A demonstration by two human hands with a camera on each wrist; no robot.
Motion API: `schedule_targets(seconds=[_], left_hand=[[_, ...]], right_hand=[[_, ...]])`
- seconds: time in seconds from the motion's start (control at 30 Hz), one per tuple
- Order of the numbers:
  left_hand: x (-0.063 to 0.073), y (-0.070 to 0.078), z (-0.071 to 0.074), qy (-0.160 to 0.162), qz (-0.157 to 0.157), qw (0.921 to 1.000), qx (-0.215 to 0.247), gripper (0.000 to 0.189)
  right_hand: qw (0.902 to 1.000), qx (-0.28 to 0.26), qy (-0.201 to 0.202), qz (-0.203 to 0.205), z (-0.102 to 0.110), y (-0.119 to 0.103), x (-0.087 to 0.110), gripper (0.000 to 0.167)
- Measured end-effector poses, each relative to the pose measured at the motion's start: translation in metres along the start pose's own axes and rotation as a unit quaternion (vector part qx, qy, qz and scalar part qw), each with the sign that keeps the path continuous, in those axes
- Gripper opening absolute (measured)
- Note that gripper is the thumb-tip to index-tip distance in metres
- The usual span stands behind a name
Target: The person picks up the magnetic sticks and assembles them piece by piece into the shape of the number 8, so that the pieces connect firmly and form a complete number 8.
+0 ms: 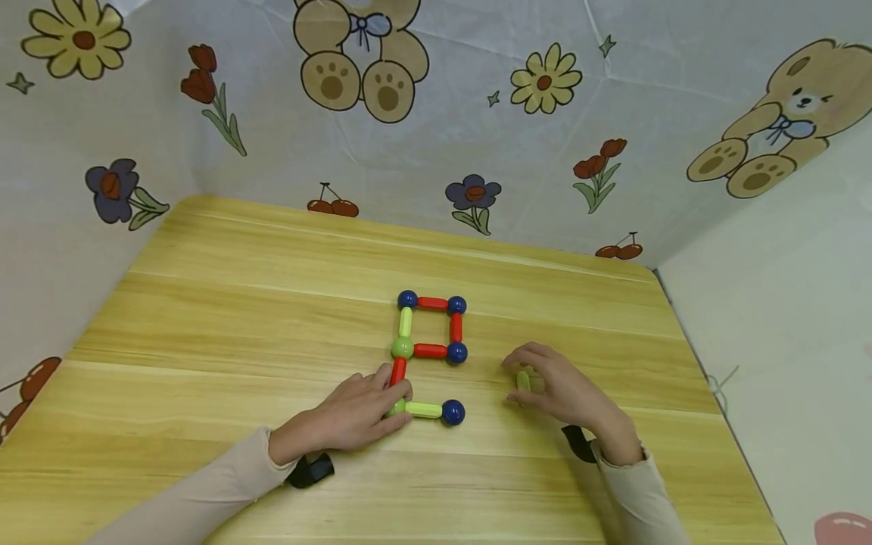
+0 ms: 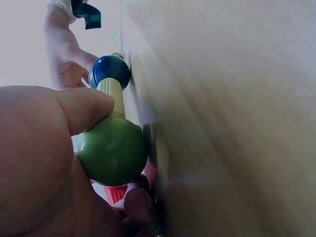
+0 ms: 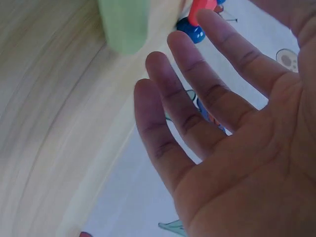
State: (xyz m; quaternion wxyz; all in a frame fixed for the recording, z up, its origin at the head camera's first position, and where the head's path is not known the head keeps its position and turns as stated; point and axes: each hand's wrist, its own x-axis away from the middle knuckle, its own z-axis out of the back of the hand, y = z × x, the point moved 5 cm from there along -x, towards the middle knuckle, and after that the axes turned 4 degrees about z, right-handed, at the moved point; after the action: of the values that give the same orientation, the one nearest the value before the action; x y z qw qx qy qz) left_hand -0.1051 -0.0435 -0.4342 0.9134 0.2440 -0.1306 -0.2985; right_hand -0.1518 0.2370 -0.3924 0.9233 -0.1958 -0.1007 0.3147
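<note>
On the wooden table lies a figure of magnetic rods and balls. My left hand [image 1: 359,409] grips its lower green ball [image 2: 113,152], thumb against the light green rod [image 1: 424,410] and fingers by the red rod [image 1: 398,371]. At that green rod's other end is a blue ball [image 1: 453,412]. Above, a square joins an upper green ball [image 1: 403,347], several blue balls, red rods and another light green rod [image 1: 405,322]. My right hand [image 1: 562,386] hovers with spread fingers around a loose light green rod [image 1: 523,381], which stays apart from its fingers in the right wrist view.
The table [image 1: 272,265] meets a pale cloth [image 1: 422,151] printed with bears and flowers along its back edge. Black straps [image 1: 311,471] sit at both wrists. White cloth also borders the table's right edge.
</note>
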Motion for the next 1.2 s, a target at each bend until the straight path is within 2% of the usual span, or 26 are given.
schedule_targets(seconds=[0.33,0.63,0.9,1.07,1.2], left_hand=[[-0.001,0.0,0.0,0.001,0.001,1.0,-0.001,0.021],[-0.001,0.0,0.0,-0.002,0.004,1.0,0.003,0.02],[-0.001,0.001,0.001,0.0,0.001,1.0,0.001,0.02],[-0.001,0.001,0.001,0.002,0.001,1.0,0.0,0.019],[-0.001,0.001,0.0,0.004,0.0,1.0,-0.002,0.019]], right_hand=[[0.9976,-0.028,-0.04,-0.05,-0.001,0.019,0.011,0.045],[0.9969,-0.028,-0.045,-0.057,-0.004,0.026,0.012,0.045],[0.9989,-0.033,-0.009,-0.033,-0.009,0.014,0.003,0.04],[0.997,-0.064,0.037,0.025,-0.014,-0.009,-0.008,0.04],[0.9944,-0.073,0.051,0.057,-0.02,-0.025,-0.015,0.041]])
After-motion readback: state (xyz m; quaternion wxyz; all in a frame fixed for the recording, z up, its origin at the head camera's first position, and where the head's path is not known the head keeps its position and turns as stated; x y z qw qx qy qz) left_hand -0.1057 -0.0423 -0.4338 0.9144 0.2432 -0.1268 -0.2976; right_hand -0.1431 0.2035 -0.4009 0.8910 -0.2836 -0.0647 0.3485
